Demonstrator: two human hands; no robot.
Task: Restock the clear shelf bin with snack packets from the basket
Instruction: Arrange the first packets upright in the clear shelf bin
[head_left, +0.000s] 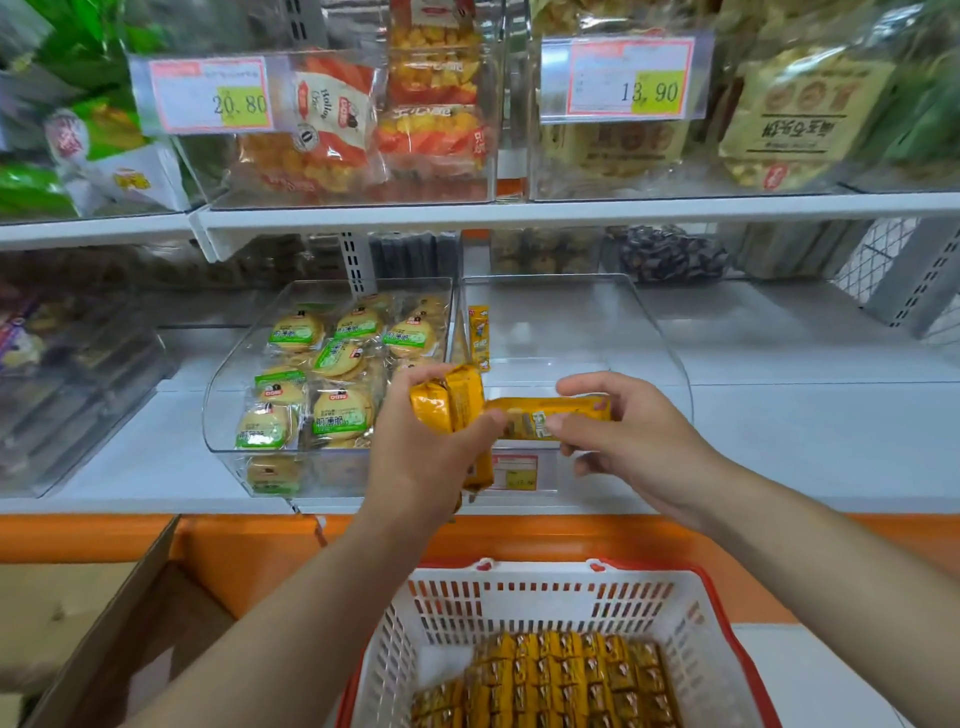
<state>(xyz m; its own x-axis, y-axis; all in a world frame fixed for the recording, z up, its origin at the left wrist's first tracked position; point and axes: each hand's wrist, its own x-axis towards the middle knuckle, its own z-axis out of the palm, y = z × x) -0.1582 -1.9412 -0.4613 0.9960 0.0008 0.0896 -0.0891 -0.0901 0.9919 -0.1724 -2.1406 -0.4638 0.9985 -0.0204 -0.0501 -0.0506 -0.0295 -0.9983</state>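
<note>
A bundle of yellow snack packets (451, 408) stands upright in your left hand (426, 457), fingers curled round it, in front of the clear shelf bin (662, 332). Your right hand (639, 436) pinches a single packet (550, 413) by one end and holds it level between the two hands. The glossy film wrappers look light and slick, and the contents are probably brittle, so hold each packet across its flat middle with mild pressure, not by the crimped seal. The bin holds only a lone packet (479, 338), upright against its left wall. More packets (561, 675) lie in rows in the white basket (395, 639) below. A neighbouring bin (223, 395) of round biscuits (340, 413) sits to the left on the same shelf (805, 431).
</note>
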